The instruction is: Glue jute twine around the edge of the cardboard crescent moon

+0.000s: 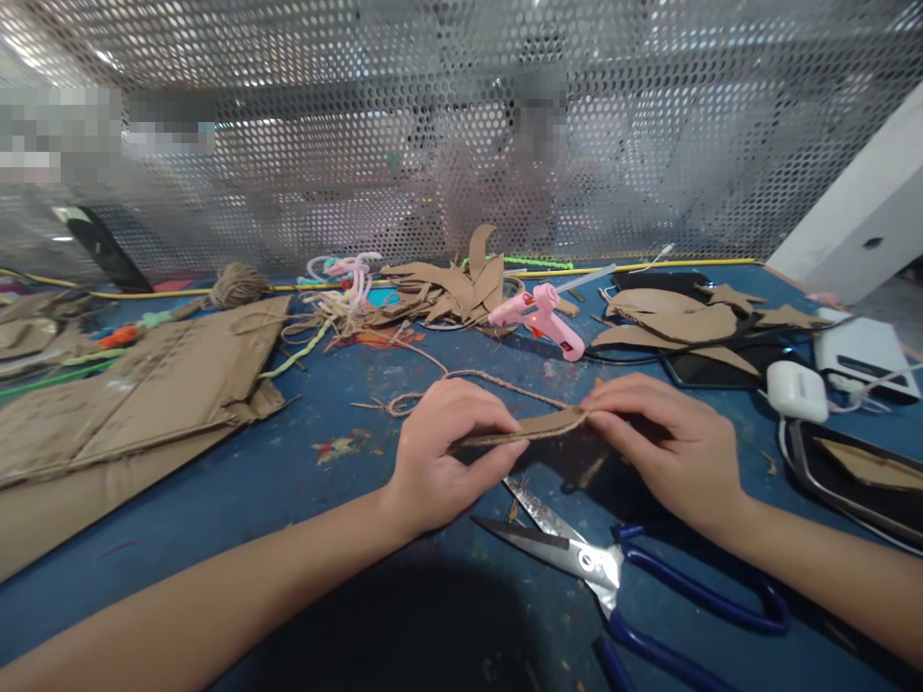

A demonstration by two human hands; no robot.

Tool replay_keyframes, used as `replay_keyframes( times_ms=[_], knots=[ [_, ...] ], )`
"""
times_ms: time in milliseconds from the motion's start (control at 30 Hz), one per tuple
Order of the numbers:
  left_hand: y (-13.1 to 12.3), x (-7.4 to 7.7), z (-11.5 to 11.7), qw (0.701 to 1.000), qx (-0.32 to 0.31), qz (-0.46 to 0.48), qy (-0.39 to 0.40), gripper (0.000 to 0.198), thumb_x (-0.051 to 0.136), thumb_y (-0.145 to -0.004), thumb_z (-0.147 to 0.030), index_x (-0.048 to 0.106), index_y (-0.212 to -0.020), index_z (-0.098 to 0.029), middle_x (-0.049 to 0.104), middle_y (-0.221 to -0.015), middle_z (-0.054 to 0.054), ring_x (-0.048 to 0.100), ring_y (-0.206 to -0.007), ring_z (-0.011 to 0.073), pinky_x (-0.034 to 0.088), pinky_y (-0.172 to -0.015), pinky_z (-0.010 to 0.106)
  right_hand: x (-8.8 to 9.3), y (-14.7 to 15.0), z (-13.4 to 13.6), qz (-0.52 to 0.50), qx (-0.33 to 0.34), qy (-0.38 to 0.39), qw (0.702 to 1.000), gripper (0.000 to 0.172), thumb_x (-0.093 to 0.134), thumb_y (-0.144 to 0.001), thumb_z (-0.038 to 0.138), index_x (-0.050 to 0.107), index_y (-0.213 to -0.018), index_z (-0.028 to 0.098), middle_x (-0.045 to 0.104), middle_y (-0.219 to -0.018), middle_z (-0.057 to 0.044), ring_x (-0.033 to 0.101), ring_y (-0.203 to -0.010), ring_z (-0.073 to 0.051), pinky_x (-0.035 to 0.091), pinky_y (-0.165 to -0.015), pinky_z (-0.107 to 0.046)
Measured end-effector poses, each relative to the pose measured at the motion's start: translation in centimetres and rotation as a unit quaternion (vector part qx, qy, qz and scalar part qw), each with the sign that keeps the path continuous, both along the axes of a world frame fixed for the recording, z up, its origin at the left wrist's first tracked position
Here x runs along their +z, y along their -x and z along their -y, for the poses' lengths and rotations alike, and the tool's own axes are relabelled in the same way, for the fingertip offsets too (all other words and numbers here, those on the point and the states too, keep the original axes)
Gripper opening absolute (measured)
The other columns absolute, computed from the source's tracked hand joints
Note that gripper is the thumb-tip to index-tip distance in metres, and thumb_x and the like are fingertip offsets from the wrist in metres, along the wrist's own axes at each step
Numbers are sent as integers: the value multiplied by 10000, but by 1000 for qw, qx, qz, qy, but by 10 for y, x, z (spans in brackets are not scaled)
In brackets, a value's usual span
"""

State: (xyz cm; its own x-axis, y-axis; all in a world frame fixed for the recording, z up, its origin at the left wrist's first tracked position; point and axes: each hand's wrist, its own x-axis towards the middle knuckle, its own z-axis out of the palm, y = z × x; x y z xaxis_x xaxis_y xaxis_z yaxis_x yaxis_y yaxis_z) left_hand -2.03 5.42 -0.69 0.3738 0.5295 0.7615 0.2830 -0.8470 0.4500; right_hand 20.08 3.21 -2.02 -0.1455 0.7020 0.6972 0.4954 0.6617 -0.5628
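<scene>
1. Head view, risks: the narrow, curved strip of brown cardboard lies between your two hands, held above the dark blue, paint-flecked table; it looks thin, so uneven pressure from your fingers could crease or twist it.
2. The thin, tan length of twine loops behind your left hand and runs to the strip near your right hand; a tug on a snagged loop could pull it out of line, and a loosened right pinch could let it slip.
3. The large metal scissors with dark blue handles lie with blades parted, just on your side of the strip; lowering your left hand without looking could bring it against the tips.
4. The pink plastic glue gun rests beyond the strip; if it is hot, which you cannot tell here, a careless reach could burn you.
5. Pose: your left thumb and fingers pinch the strip's left part, palm turned inward; your right thumb and fingertips close narrowly on its right end; both forearms angle in from the lower corners.
</scene>
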Motion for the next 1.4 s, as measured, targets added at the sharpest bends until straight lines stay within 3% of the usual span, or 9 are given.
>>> replay_keyframes(
  times_ms=[433,1133,1400],
  knots=[
    [-5,3,3,998,25,5,-64,119,730,-695,-140,637,-752,-186,684,-661,7,631,-657,156,495,-677,343,0,0,2,20,14,-13,1000,72,628,-852,168,674,-875,219,702,-848,-27,661,-789,-140,532,-725,-269],
    [-6,2,-2,999,24,11,-47,85,710,-723,-164,643,-754,-204,701,-676,5,647,-652,150,521,-652,318,3,2,3,-33,8,-16,999,79,642,-824,157,668,-827,232,724,-842,-33,693,-791,-171,564,-742,-321],
    [-3,0,-3,999,11,22,-35,99,708,-723,-127,646,-777,-184,688,-705,20,640,-669,149,518,-665,320,-3,-1,1,-52,46,-1,998,117,668,-788,108,643,-829,215,696,-916,-48,663,-860,-169,545,-787,-332]
  ],
)
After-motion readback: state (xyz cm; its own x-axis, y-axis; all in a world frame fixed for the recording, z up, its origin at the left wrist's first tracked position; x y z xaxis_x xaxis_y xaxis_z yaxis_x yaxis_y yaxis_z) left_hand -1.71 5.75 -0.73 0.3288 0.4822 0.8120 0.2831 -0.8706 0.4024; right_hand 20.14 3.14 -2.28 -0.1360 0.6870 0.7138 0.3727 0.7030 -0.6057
